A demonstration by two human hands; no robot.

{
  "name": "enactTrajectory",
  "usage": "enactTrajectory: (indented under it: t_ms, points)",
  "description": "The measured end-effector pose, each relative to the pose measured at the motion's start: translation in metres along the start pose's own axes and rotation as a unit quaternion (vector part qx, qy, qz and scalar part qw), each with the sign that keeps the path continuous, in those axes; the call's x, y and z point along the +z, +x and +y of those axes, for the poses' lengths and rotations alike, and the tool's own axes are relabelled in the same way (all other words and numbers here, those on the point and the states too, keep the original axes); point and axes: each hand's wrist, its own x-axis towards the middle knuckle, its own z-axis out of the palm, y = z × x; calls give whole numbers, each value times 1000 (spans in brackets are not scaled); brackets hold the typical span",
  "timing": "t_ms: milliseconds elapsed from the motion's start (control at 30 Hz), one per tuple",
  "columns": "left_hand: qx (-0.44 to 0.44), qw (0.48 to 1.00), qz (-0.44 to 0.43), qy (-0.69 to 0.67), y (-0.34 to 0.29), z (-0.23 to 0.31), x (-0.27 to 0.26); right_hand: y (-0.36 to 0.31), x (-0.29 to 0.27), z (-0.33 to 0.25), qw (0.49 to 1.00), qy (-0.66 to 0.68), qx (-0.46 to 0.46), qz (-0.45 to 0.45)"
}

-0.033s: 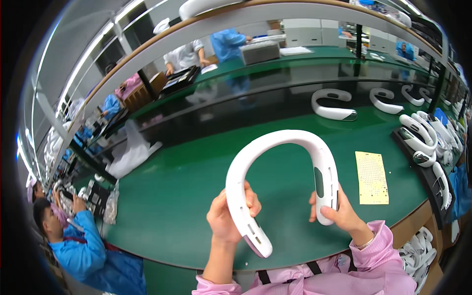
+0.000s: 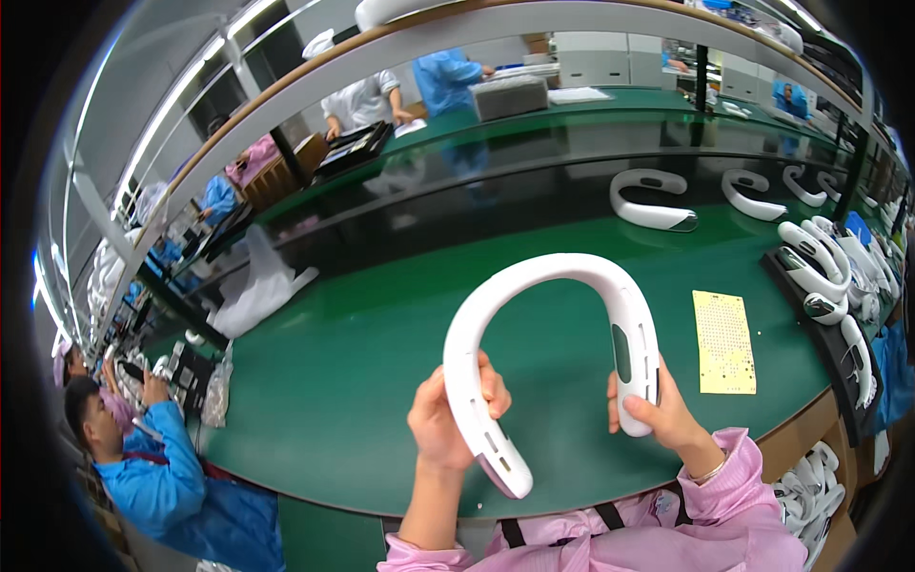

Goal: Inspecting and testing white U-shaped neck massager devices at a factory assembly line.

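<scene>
A white U-shaped neck fan (image 2: 562, 267) is raised above the green bench, its curve at the far side and both ends toward me. My left hand (image 2: 440, 421) is closed around its left arm, above the slotted end. Around the right arm, near its tip, my right hand (image 2: 671, 416) is closed, thumb on the front and fingers behind. A dark oval panel lies on that arm's inner side, and slots run along its front. The fingers behind the fan are partly hidden.
A yellow printed sheet (image 2: 724, 343) lies at the right. More white neck fans (image 2: 658, 217) stand along the back, and a black tray (image 2: 810, 324) holds several parts at far right. Clear plastic bags (image 2: 255, 286) lie at left. A co-worker in blue (image 2: 167, 477) sits at left.
</scene>
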Motion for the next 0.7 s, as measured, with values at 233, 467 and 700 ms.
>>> enactTrajectory:
  t_ms: [233,467,700]
  points:
    - [0,994,9,-110,-35,-28,-13,-20,9,-5,996,51,49,54]
    - [-41,993,-25,-106,-43,-30,-5,-27,-1,1,994,73,72,47]
    - [-42,995,0,-89,-50,-35,10,-31,-8,9,987,120,100,47]
